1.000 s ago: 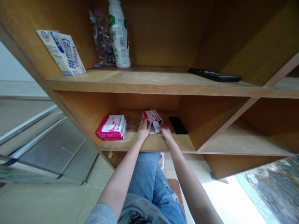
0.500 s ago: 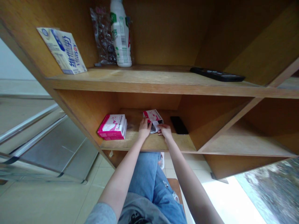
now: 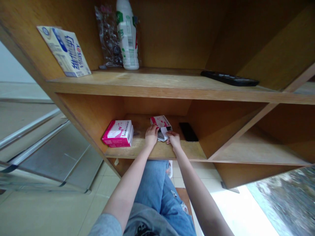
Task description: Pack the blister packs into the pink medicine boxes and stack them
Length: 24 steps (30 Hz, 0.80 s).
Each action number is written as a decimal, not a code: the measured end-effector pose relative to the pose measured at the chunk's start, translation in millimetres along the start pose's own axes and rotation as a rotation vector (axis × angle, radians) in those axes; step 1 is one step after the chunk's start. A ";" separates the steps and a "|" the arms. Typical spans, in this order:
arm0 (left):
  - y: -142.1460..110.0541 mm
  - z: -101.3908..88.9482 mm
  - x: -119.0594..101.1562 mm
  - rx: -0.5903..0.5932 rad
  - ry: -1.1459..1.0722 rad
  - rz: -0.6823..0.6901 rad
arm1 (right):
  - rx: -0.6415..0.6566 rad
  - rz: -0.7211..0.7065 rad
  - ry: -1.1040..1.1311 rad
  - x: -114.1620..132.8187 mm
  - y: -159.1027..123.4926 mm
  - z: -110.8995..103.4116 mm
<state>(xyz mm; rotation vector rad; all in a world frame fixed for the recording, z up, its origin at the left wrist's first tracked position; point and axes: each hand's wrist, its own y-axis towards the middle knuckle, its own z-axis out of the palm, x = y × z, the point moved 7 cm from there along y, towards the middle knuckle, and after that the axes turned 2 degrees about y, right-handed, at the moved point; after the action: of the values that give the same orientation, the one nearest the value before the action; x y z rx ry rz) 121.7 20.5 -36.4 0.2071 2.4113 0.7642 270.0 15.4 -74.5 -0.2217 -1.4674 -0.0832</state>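
A pink and white cardboard box lies on the lower shelf, its near end open with a white flap. At its near left corner, my left hand is closed on the box edge. A whitish, flat, crinkled piece shows at the opening between my hands; whether it is wrapping or part of the carton I cannot tell. My right hand pinches its right side, fingertips partly hidden. Left of my hands sits a second pink and white box, closed. A black phone lies to the right.
On the upper shelf stand a Vitasoy carton, a clear plastic wrapper and a white bottle. A black remote-like object lies at the right. The upper shelf board runs above my hands.
The whitish piece at the box opening has shifted slightly and looks more crumpled. Both hands have moved only a little; the box stays in place.
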 end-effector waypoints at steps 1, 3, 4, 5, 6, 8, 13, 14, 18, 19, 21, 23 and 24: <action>0.1 -0.9 -1.0 -0.003 0.008 0.007 | 0.002 0.002 0.006 0.0 -0.4 0.3; 0.1 -2.1 -2.7 -0.005 0.018 0.020 | 0.002 0.010 0.018 0.0 -0.3 1.4; 0.0 -2.4 -3.1 -0.003 0.016 0.024 | 0.000 0.016 0.025 0.1 0.3 2.3; -0.1 -2.6 -3.0 -0.002 0.009 0.024 | -0.004 0.022 0.033 0.5 1.5 3.4; -0.2 -3.0 -2.6 -0.003 -0.004 0.022 | -0.010 0.026 0.042 1.0 3.1 4.7; -0.2 -3.8 -1.3 -0.012 -0.038 0.017 | -0.025 0.029 0.062 2.8 7.5 7.9; 0.5 -4.8 3.2 -0.026 -0.111 -0.007 | -0.064 0.010 0.112 4.6 10.4 13.4; 0.7 -4.6 3.9 -0.025 -0.118 -0.013 | -0.065 0.005 0.125 3.6 8.0 13.2; 0.9 -4.3 6.0 -0.026 -0.139 -0.034 | -0.011 -0.021 0.184 -1.4 -4.5 10.0; 0.9 -4.4 6.2 -0.029 -0.147 -0.036 | 0.008 -0.028 0.181 -2.1 -5.9 9.1; 0.9 -4.7 6.7 -0.040 -0.168 -0.040 | 0.007 -0.053 0.134 -1.9 -5.0 6.4; 1.0 -4.9 7.2 -0.053 -0.191 -0.042 | -0.058 -0.092 0.060 0.2 0.1 2.6; 1.1 -5.0 7.3 -0.060 -0.201 -0.040 | -0.097 -0.114 0.029 1.6 3.4 1.5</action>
<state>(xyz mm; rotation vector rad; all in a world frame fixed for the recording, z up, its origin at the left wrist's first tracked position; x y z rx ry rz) 112.8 21.3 -36.0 0.2010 2.1946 0.7587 269.4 19.1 -73.2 -0.2145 -1.4476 -0.2493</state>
